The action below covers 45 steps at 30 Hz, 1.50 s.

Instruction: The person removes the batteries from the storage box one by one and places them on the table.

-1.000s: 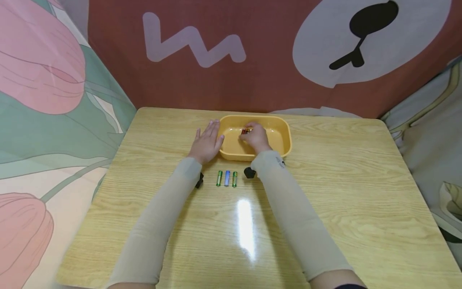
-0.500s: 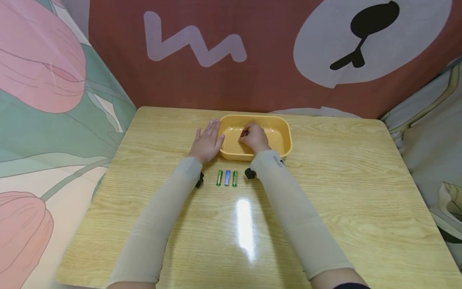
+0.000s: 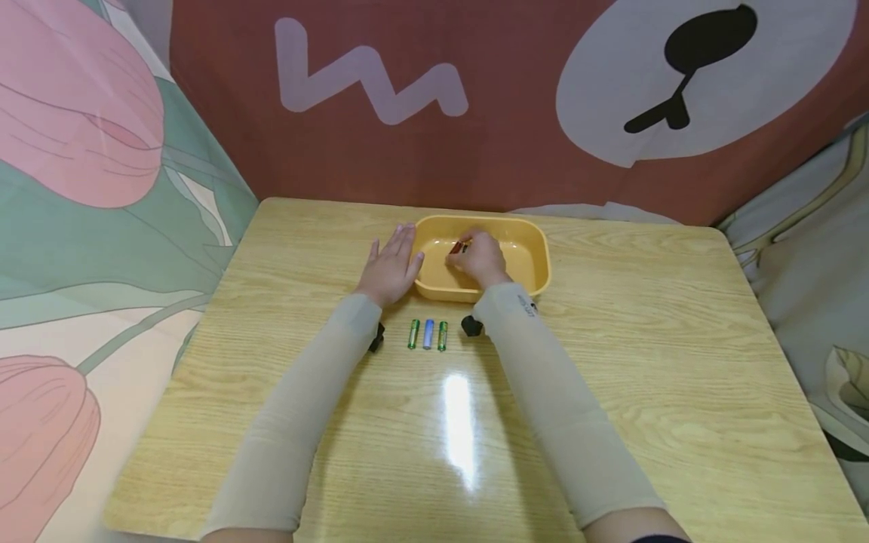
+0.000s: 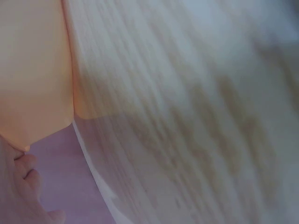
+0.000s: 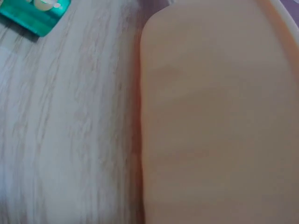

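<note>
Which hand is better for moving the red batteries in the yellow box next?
Probably the right hand: it's inside the yellow box, curled around the red batteries. The left hand is outside, beside the box.

Can't read any actual text on my feed, just tiny blurry lettering [image 3: 526,305] on the right sleeve [image 3: 560,400].

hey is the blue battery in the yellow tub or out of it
Out: the blue battery lies on the table between two green batteries, in front of the yellow tub.
</note>
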{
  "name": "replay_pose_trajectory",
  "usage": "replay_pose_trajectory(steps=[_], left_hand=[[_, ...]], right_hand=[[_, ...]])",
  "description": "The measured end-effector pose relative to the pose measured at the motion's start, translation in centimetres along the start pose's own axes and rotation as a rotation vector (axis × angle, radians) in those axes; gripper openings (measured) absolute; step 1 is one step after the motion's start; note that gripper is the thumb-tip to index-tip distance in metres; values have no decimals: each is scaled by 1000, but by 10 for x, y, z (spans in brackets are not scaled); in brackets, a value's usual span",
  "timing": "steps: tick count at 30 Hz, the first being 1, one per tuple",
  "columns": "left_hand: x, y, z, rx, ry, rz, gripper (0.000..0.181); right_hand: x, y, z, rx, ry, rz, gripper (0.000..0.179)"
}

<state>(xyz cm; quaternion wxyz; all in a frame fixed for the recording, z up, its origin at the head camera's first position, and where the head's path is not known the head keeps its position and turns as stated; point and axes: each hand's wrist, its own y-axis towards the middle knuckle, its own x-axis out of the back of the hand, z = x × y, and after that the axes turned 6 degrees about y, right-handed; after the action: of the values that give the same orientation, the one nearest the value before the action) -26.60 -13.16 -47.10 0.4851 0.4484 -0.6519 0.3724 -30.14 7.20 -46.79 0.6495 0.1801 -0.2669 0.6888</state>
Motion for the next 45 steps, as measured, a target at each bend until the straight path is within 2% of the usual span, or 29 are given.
replay_pose_trajectory(steps=[10,14,20,30,37,45], left_hand=[[-2,2,1,-4,-3,-20,66],[-3,2,1,-3,-6,-26,65],[-3,2,1,-1,-2,-14,66],[-4,3,2,-9,7,-12,68],[-3,3,2,-6,6,-21,66],[-2,2,0,-6,-5,-19,66]], right_hand=[[2,0,-4,105,178,-61,51],[2,-1,-4,151,217,-94,52],[6,-6,-1,172,278,-120,52],[17,-25,7,235,326,-149,49],[18,-41,10,276,419,-152,50],[18,-59,5,268,592,-138,47]])
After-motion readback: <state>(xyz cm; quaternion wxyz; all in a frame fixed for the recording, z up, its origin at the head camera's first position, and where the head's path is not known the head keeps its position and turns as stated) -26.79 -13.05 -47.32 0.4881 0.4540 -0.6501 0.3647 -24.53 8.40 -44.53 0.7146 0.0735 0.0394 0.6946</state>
